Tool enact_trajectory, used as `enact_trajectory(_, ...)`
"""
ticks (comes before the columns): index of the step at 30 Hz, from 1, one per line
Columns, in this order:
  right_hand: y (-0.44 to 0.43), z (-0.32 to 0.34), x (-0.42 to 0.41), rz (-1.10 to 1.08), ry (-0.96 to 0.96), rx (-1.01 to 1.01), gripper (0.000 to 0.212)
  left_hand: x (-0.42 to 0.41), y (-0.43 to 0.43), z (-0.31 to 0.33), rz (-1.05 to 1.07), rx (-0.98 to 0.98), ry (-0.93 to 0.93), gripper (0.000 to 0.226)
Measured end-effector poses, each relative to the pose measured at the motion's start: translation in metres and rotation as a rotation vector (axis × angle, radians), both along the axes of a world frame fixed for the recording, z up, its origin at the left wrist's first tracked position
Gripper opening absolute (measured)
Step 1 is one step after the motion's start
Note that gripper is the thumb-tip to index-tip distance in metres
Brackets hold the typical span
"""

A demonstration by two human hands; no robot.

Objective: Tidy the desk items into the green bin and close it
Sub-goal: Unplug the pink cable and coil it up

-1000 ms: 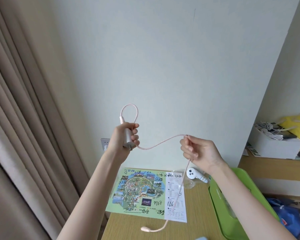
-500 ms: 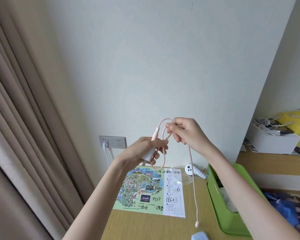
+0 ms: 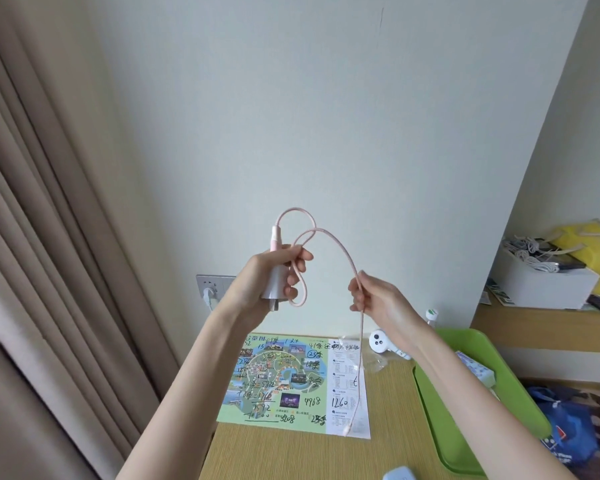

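Pink cable [image 3: 347, 258] held up above the tabletop [image 3: 291, 455].
Left hand [image 3: 253, 282] grips the white charger [image 3: 272, 289] plus a loop; right hand [image 3: 378, 299] pinches the cable, its end dangling over the map [image 3: 284, 375] beside the green bin [image 3: 444, 427].

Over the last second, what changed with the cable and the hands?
The right hand carried the pink cable to the left hand, added a second loop there, then slid back out right and down along the cable; the hanging tail is shorter. The left hand still grips the white charger; map, controller and green bin unchanged.
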State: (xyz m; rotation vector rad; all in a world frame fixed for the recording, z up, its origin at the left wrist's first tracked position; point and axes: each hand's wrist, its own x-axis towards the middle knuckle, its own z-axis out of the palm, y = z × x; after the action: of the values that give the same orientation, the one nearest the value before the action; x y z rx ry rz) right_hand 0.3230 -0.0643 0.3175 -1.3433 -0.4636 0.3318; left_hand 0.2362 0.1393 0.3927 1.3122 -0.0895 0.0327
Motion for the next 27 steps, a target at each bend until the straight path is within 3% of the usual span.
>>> enact_trajectory(6,0.017,0.004,-0.015,0.066,-0.028,0.045,0.031,0.005,-0.012,-0.015,0.224,0.207,0.006,0.016)
enact_trajectory(18,0.025,0.025,-0.031,0.218,0.091,0.005,0.038,0.005,-0.031,-0.014,0.064,0.231,-0.021,0.019)
enact_trajectory(23,0.025,0.025,-0.036,0.249,0.094,-0.021,0.034,0.006,-0.039,-0.016,0.109,0.248,-0.019,0.020)
enact_trajectory(27,0.024,0.026,-0.036,0.261,0.051,-0.071,0.032,0.010,-0.037,-0.020,0.158,0.060,0.113,0.021)
